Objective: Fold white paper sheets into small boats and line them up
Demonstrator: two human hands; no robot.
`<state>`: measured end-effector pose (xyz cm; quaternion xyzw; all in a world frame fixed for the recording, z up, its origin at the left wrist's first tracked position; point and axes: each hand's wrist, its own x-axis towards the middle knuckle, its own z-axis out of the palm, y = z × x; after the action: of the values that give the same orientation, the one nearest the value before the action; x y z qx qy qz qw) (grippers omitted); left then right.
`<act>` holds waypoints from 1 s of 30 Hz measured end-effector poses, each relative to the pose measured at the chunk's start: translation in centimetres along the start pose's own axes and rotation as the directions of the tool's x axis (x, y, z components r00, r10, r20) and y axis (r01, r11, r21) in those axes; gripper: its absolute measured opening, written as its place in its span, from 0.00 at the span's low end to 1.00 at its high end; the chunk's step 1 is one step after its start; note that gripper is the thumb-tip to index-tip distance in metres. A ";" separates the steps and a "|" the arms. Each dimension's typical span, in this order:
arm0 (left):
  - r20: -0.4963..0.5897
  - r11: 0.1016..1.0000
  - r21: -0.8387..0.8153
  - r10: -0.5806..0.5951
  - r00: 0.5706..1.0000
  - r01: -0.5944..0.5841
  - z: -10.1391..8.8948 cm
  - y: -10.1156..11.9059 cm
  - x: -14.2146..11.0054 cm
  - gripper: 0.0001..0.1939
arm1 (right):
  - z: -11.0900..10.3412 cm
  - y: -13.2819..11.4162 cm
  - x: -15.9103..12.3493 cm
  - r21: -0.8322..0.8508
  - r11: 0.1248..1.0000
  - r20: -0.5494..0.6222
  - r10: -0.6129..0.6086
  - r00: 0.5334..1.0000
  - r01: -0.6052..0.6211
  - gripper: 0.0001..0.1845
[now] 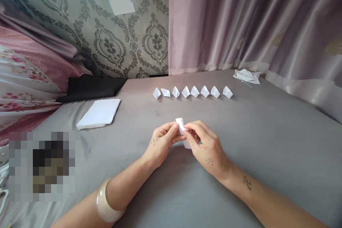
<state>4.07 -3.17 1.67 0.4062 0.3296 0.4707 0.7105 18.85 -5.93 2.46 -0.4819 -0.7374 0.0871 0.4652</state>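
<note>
A small folded piece of white paper is held between both hands above the grey cloth. My left hand pinches its left side between thumb and fingers. From the right, my right hand grips the paper's other edge with thumb and forefinger, its remaining fingers curled behind. A lower flap of the paper shows beneath the fingers; part of the sheet is hidden by them. Beyond the hands stands a row of several folded white paper shapes, mostly pointed, one of them lying flatter.
On the left lies a stack of white paper sheets, with a black cloth behind it. Crumpled or folded white papers and a thin greenish stick lie at the back right. Curtains border the grey-covered surface. A pixelated patch hides the lower left.
</note>
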 end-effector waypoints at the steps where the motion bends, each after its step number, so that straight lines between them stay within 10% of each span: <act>1: 0.000 1.000 0.003 0.001 1.000 -0.001 0.0 0.0 0.0 0.14 | 0.0 0.0 0.0 -0.027 0.999 -0.009 -0.041 0.999 0.041 0.09; 30: 0.105 0.998 -0.033 0.059 0.993 -0.056 -0.3 -0.3 0.3 0.17 | 1.2 -0.8 0.3 -0.219 0.972 -0.083 -0.110 0.990 0.090 0.14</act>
<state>3.99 -2.86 1.27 0.4293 0.2725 0.4737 0.7191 17.43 -5.77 2.42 -0.4951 -0.7429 -0.0396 0.4487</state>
